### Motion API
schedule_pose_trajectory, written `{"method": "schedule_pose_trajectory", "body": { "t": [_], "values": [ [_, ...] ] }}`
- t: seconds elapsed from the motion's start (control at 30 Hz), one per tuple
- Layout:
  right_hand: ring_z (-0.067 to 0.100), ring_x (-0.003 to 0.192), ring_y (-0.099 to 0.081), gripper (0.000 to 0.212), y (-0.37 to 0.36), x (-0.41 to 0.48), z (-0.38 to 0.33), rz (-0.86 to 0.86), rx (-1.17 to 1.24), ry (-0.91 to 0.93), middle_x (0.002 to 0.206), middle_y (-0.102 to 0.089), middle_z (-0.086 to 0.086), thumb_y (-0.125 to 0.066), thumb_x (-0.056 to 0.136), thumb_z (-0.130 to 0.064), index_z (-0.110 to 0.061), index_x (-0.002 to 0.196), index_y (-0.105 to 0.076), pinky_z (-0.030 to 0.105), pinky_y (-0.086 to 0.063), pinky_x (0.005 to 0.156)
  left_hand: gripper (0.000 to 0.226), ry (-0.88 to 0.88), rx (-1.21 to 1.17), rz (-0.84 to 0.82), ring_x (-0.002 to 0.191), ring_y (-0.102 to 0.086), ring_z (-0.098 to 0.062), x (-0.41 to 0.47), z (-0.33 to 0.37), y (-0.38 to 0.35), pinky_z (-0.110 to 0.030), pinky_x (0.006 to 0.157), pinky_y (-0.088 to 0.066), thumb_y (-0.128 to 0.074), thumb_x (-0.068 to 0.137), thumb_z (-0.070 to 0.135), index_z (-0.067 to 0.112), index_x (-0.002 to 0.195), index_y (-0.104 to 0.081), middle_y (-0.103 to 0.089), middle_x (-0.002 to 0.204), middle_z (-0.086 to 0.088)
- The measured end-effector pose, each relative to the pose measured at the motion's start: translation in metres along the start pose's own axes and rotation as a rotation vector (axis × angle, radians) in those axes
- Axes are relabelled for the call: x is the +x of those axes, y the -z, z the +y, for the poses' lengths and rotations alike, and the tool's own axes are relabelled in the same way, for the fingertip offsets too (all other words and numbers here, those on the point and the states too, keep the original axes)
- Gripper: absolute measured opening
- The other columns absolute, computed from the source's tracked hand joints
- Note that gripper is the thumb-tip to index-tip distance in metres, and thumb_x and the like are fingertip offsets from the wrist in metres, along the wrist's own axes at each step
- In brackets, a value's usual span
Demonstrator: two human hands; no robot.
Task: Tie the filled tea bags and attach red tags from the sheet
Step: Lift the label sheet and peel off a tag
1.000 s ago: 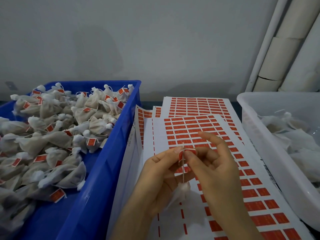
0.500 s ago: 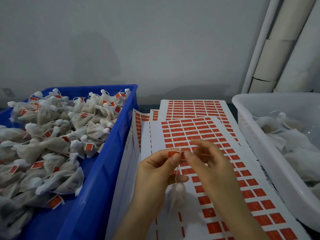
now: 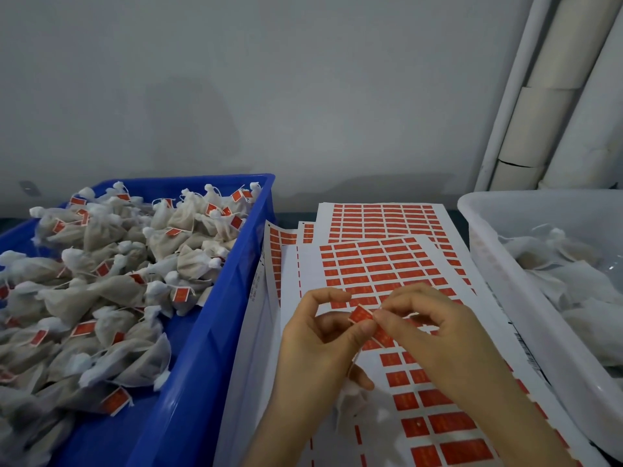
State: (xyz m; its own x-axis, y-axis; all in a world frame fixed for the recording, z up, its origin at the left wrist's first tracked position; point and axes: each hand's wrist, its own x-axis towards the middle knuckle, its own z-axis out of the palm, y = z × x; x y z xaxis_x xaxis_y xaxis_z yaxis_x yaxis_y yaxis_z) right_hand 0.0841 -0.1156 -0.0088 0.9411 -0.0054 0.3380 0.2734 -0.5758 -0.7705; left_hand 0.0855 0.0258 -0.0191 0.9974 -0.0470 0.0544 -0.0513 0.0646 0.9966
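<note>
My left hand (image 3: 317,345) and my right hand (image 3: 435,335) meet over the sheet of red tags (image 3: 377,264). Between their thumbs and forefingers they pinch one small red tag (image 3: 360,313). A thin string runs down from the tag to a white tea bag (image 3: 354,402) that hangs below my left hand, just above the sheet and partly hidden by that hand. Several rows of tags are gone from the sheet's near left part.
A blue crate (image 3: 209,332) on the left holds several tied tea bags with red tags (image 3: 111,284). A white bin (image 3: 505,298) on the right holds untagged bags (image 3: 556,264). More tag sheets (image 3: 381,214) lie behind. White pipes (image 3: 546,112) stand against the grey wall.
The tag has turned from edge-on to flat between my fingertips. The tea bag hangs lower under my left hand. The camera has tilted slightly.
</note>
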Motion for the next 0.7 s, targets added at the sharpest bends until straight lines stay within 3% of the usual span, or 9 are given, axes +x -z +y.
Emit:
{"method": "schedule_pose_trajectory", "body": {
  "t": [0.13, 0.3, 0.37, 0.47, 0.53, 0.7],
  "values": [
    [-0.018, 0.093, -0.044, 0.015, -0.005, -0.002, 0.002, 0.088, -0.017, 0.025, 0.082, -0.056, -0.025, -0.065, 0.079, -0.033, -0.037, 0.069, -0.055, -0.005, -0.036, 0.067, 0.041, -0.061, 0.026, 0.035, 0.071, -0.071, -0.013, -0.001, -0.003, -0.004, -0.021, 0.043, -0.051, -0.071, 0.063, 0.031, 0.025, 0.096, -0.047, -0.073, 0.082, 0.008],
    [-0.008, 0.083, -0.054, 0.017, -0.018, -0.003, -0.002, 0.211, 0.100, -0.016, 0.076, -0.059, -0.021, -0.065, 0.081, -0.027, -0.032, 0.067, -0.056, -0.004, -0.037, 0.064, 0.015, -0.337, 0.212, 0.178, 0.076, -0.070, -0.009, -0.004, -0.014, -0.009, -0.021, 0.050, -0.056, -0.064, 0.068, 0.031, 0.043, 0.077, -0.061, -0.069, 0.085, 0.020],
    [0.000, 0.077, -0.057, 0.013, -0.021, -0.004, -0.006, 0.237, 0.127, -0.035, 0.076, -0.059, -0.019, -0.062, 0.080, -0.032, -0.033, 0.069, -0.055, 0.000, -0.039, 0.061, 0.021, -0.490, 0.325, 0.192, 0.077, -0.070, -0.007, -0.004, -0.015, -0.007, -0.024, 0.060, -0.059, -0.062, 0.074, 0.032, 0.045, 0.090, -0.065, -0.069, 0.097, 0.022],
    [0.004, 0.080, -0.056, 0.012, -0.023, -0.005, -0.011, 0.275, 0.126, -0.027, 0.083, -0.058, -0.020, -0.051, 0.070, -0.048, -0.036, 0.071, -0.054, 0.004, -0.037, 0.068, 0.021, -0.629, 0.426, 0.225, 0.078, -0.071, -0.010, -0.004, -0.017, -0.005, -0.033, 0.067, -0.060, -0.061, 0.079, 0.028, 0.028, 0.100, -0.066, -0.072, 0.100, 0.005],
    [0.005, 0.082, -0.054, 0.014, -0.026, -0.006, -0.012, 0.321, 0.085, 0.008, 0.086, -0.055, -0.019, -0.050, 0.068, -0.049, -0.037, 0.073, -0.053, 0.007, -0.035, 0.071, 0.024, -0.657, 0.461, 0.271, 0.077, -0.072, -0.012, -0.004, -0.019, -0.005, -0.032, 0.067, -0.060, -0.065, 0.078, 0.022, 0.025, 0.101, -0.066, -0.071, 0.104, 0.001],
    [0.000, 0.078, -0.048, 0.022, -0.032, -0.007, -0.014, 0.485, -0.106, 0.164, 0.092, -0.051, -0.011, -0.057, 0.078, -0.044, -0.022, 0.080, -0.060, 0.009, -0.029, 0.073, 0.026, -0.558, 0.435, 0.280, 0.082, -0.071, -0.008, -0.006, -0.014, -0.008, -0.022, 0.074, -0.057, -0.056, 0.077, 0.037, 0.033, 0.103, -0.062, -0.062, 0.117, 0.009]
  ]
}}
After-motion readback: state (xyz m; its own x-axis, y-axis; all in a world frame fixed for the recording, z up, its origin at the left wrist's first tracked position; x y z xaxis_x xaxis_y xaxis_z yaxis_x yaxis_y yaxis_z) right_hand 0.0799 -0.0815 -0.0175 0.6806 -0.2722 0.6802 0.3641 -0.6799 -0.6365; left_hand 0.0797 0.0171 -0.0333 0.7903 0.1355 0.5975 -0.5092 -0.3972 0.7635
